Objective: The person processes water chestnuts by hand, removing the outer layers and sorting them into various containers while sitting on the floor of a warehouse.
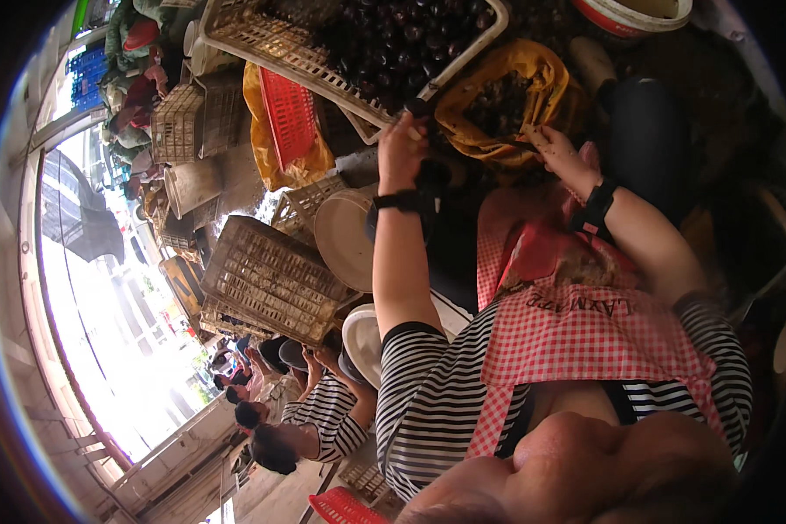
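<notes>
My left hand (401, 154) is at the near corner of a pale plastic crate (288, 56). Its fingertips hold a dark round corm or fruit (416, 107), perhaps a water chestnut. Many similar glossy dark purple-brown pieces (393, 49) fill much of the crate. Over the right edge of an open yellow plastic bag (455, 134) is my right hand (557, 152), its fingers bent together and flecked with dark bits. Whether they pinch the bag's edge or a small thing, I cannot tell. Dark scraps (498, 108) lie in the bag.
A white and red bucket (635, 19) stands at upper right. To the left are a red basket (289, 114) in yellow plastic, an upturned dirty crate (272, 278) and a round tub (344, 236). Other people (327, 412) sit at lower left.
</notes>
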Demonstrator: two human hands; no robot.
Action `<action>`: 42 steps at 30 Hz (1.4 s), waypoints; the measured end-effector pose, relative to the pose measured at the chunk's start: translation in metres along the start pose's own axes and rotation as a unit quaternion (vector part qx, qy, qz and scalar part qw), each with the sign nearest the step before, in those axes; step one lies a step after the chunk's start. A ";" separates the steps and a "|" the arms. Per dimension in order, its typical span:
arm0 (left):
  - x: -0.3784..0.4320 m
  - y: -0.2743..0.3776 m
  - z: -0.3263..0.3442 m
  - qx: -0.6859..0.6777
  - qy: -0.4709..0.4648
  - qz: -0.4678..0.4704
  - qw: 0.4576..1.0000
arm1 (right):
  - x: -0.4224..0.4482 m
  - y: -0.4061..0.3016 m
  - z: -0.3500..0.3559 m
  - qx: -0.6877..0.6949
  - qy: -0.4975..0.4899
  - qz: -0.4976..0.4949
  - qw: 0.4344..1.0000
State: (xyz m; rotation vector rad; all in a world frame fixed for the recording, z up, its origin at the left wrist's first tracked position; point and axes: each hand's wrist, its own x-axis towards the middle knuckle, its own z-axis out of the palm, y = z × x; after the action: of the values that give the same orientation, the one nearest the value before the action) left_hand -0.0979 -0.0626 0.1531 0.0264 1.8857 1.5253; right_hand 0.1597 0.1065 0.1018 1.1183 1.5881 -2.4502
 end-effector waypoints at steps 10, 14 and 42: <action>-0.117 -0.078 0.089 -0.095 -0.156 -0.038 0.982 | 0.009 0.019 0.006 0.044 -0.167 -0.038 0.984; -0.109 -0.081 0.099 0.197 -0.120 0.192 0.954 | 0.011 0.027 0.011 0.067 -0.143 -0.056 0.986; -0.133 -0.073 0.083 -0.020 -0.101 0.094 0.990 | 0.003 0.010 0.026 -0.179 -0.135 -0.362 0.905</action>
State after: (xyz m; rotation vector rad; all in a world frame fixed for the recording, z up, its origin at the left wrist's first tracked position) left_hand 0.0752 -0.0714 0.1511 0.3362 1.7310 1.6193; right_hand 0.1466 0.0818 0.0986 0.1132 2.5260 -2.3188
